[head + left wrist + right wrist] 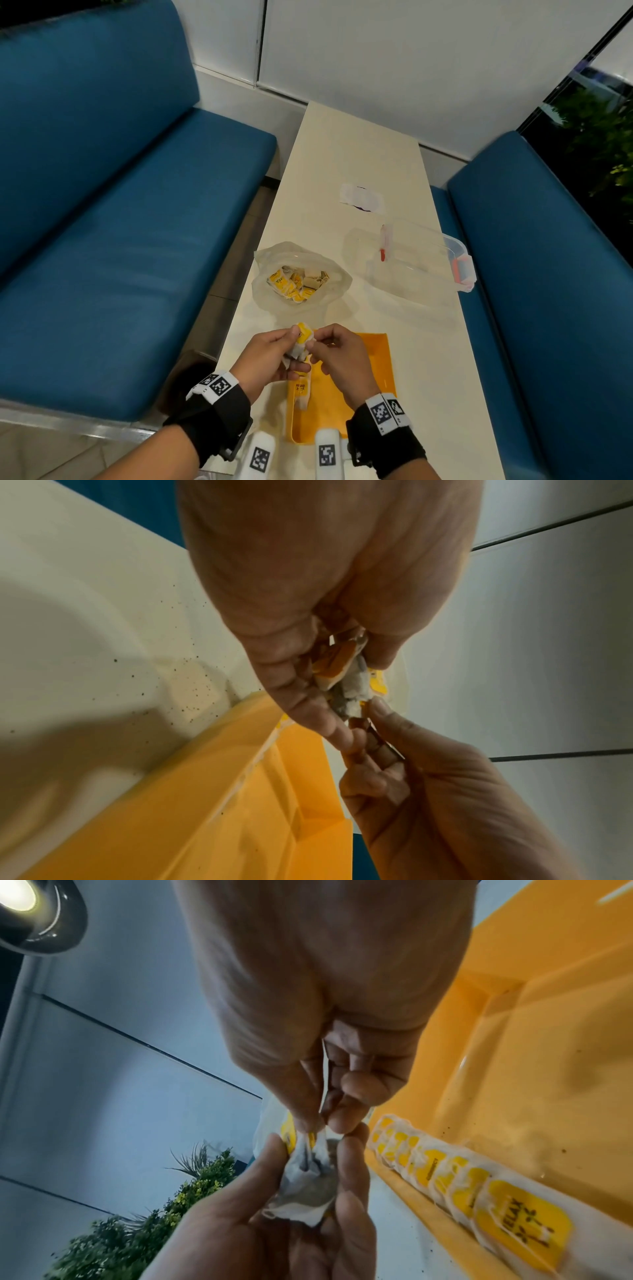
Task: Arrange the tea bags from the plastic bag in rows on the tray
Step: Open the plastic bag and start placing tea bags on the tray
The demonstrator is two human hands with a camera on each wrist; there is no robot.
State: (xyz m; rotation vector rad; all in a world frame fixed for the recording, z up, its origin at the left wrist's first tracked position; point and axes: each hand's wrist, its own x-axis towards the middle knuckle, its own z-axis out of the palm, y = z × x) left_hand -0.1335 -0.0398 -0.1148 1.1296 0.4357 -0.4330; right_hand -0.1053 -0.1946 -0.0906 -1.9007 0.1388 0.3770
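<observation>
Above the near-left corner of the orange tray (370,370), my left hand (270,353) holds a small bunch of tea bags (301,342) with yellow tags. My right hand (337,346) pinches the edge of one of those bags (316,1144). In the left wrist view the bunch (349,688) sits between my left fingers. A row of several tea bags (462,1185) lies along the tray's left edge, seen in the head view as a strip (301,392). The clear plastic bag (301,274) lies open beyond the tray with more tea bags inside.
A clear plastic container (414,263) with red clips sits at the table's right edge, a red-tipped item (382,243) on it. A small wrapper (363,198) lies farther back. Blue benches (120,222) flank the narrow cream table (356,144).
</observation>
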